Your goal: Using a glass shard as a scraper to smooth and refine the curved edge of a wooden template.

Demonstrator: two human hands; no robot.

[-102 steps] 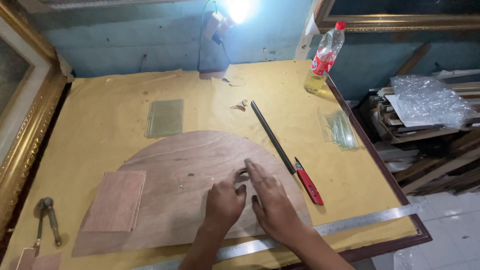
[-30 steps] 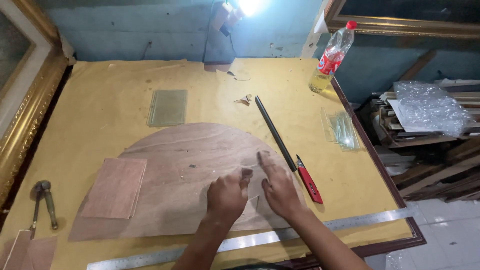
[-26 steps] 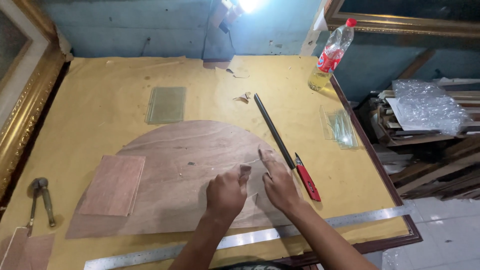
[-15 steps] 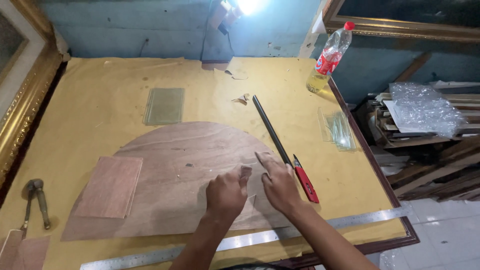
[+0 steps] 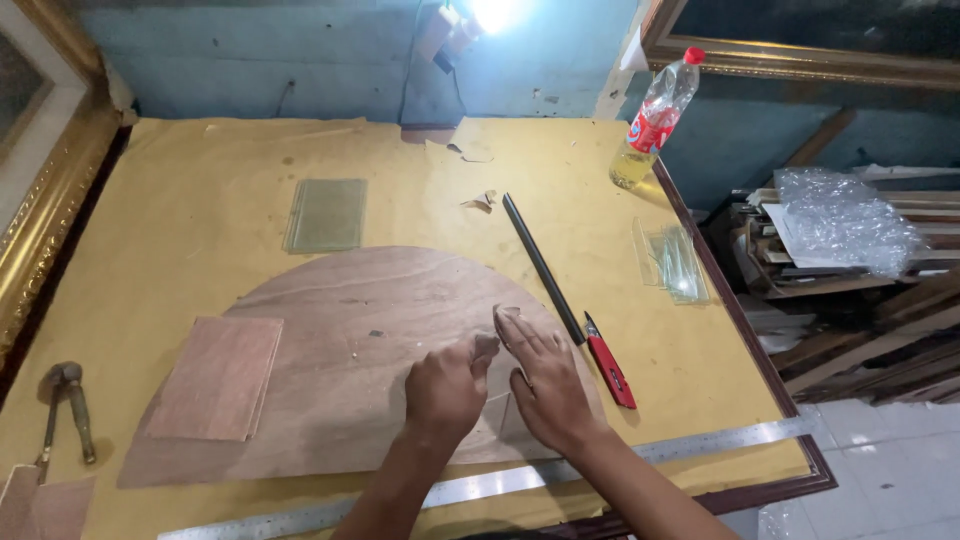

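A: From the head view, where are the hands?

B: Both rest on the semicircular plywood board [image 5: 340,360], which lies flat on the yellow-covered bench [image 5: 200,200]. The left hand [image 5: 447,385] is loosely curled with fingertips down on the wood; its grip holds nothing I can make out. The right hand [image 5: 545,385] lies palm-down with fingers spread flat, gripping nothing. The two are just beside each other, near the board's straight front edge.

A: What's around them?

B: A long steel ruler [image 5: 500,480] lies along the bench's front edge, just below the board. A red-handled cutter [image 5: 610,370] and a dark straight bar [image 5: 543,268] lie to the right of the hands. A smaller rectangular plywood piece [image 5: 215,378] sits on the board's left part, pincers [image 5: 65,400] lie far left, and a glass pane [image 5: 325,215] lies beyond the board.

A: How far along is the work?

B: I'd judge the board is already cut to shape; faint lines show under the hands, though I can't tell what they are. Cutter and ruler lie untouched.
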